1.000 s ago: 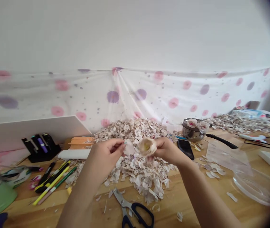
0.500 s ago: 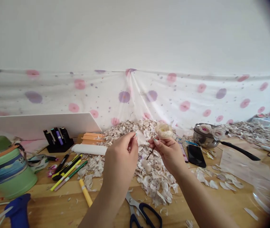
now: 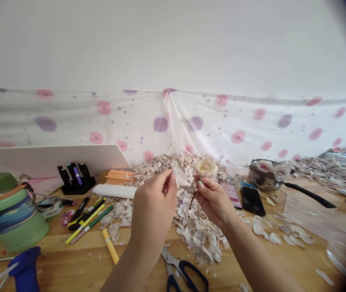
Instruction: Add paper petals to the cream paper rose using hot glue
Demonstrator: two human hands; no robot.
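Note:
My right hand (image 3: 213,200) is shut on a cream paper flower (image 3: 205,168), pinching its thin dark stem (image 3: 192,200) below the layered petals. Just left of the bloom, my left hand (image 3: 154,200) pinches a pale translucent petal (image 3: 180,175) between its fingertips. The two hands are close but not touching. Beneath them lies a large heap of torn pale petals (image 3: 194,227) on the wooden table (image 3: 63,251).
Black-handled scissors (image 3: 179,263) lie at the front. A steel pan (image 3: 264,180) holding paper flowers and several phones stand to the right. On the left are a green tub (image 3: 11,215), pens, a marker stand (image 3: 76,179), and a blue-handled tool (image 3: 25,269).
Since the earliest frame, my view has shifted and the flower has turned bloom-up, showing its stem. In the last half second it moved slightly left and down, and a pink-screened phone came into view.

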